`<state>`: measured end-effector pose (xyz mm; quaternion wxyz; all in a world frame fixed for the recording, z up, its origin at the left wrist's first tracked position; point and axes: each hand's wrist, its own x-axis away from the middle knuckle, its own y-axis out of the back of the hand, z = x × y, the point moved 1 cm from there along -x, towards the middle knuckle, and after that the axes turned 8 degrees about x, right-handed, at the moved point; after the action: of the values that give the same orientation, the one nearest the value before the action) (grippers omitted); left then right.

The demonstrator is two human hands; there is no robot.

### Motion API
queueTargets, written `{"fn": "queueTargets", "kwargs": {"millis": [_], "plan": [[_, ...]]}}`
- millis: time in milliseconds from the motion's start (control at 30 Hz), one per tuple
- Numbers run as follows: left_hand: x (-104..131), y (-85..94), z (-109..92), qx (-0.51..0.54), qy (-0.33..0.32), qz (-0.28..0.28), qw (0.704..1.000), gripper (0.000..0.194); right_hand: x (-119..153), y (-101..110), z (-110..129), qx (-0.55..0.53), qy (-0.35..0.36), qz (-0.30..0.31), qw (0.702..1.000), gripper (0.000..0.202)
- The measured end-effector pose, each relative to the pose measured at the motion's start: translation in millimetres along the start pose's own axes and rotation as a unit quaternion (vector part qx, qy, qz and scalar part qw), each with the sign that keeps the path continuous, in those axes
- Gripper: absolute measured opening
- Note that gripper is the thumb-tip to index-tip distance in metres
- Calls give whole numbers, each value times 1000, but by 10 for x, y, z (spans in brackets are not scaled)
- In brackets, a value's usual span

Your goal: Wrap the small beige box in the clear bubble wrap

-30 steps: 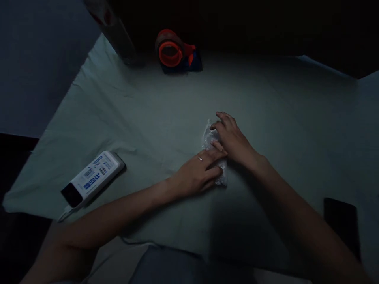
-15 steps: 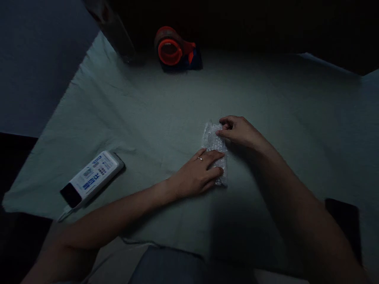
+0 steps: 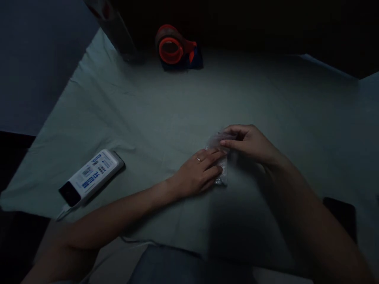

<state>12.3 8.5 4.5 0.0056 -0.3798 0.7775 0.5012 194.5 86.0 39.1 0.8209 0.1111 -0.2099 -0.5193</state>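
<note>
A small piece of clear bubble wrap (image 3: pixel 224 171) lies on the pale green cloth, partly hidden under my fingers. My left hand (image 3: pixel 197 171), with a ring on one finger, rests flat across its middle, the fingers spread. At the far end, my right hand (image 3: pixel 253 145) pinches the wrap's upper edge between thumb and fingers. That end is lifted off the cloth and bends toward me. Whether anything lies inside the wrap cannot be made out.
A red and blue tape dispenser (image 3: pixel 171 51) stands at the back. On the left is a white power bank (image 3: pixel 93 173) with a cable. A dark phone-like object (image 3: pixel 340 217) lies at right. The green cloth (image 3: pixel 142 114) covers the table; the scene is dim.
My right hand has drawn the far end of the bubble wrap up and toward me, so it now folds over near my left fingers. My left hand has stayed in place.
</note>
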Motion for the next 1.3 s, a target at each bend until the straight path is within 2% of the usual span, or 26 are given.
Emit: {"fn": "queueTargets", "kwargs": {"millis": [133, 267, 367, 467, 633, 733, 833, 900, 967, 1033, 1100, 1233, 1300], "plan": [[79, -1, -26, -39, -42, -25, 998, 35, 306, -43, 104, 58, 59, -22, 996, 5], [137, -47, 8, -37, -77, -78, 993, 20, 571, -187, 110, 129, 151, -50, 979, 17], [147, -98, 33, -26, -94, -118, 988, 16, 716, -337, 10, 195, 231, -83, 950, 20], [155, -117, 18, -27, -84, -129, 988, 15, 801, -462, -132, 226, 278, -127, 925, 20], [214, -45, -8, 11, -31, -107, 994, 26, 844, -558, -271, 291, 319, -170, 886, 17], [223, 3, 59, 43, 5, -98, 994, 45, 857, -581, -291, 320, 333, -169, 871, 19], [163, 4, 145, 71, 5, -13, 997, 58, 885, -587, -311, 329, 346, -167, 863, 21], [102, -4, 174, 108, -3, 40, 993, 54, 900, -568, -317, 315, 348, -167, 867, 21], [38, 2, 168, 160, 23, 50, 986, 48, 899, -523, -296, 281, 334, -169, 883, 21], [-21, 30, 127, 225, 76, 24, 971, 44, 875, -460, -245, 237, 303, -181, 905, 21], [-71, 72, 69, 292, 151, -12, 944, 36, 831, -404, -178, 193, 264, -184, 927, 20], [-138, 149, -20, 401, 339, -34, 850, 18, 730, -375, -79, 138, 215, -157, 954, 17], [-171, 175, -48, 456, 390, -32, 799, 15, 696, -395, -62, 117, 201, -152, 961, 16]]}}
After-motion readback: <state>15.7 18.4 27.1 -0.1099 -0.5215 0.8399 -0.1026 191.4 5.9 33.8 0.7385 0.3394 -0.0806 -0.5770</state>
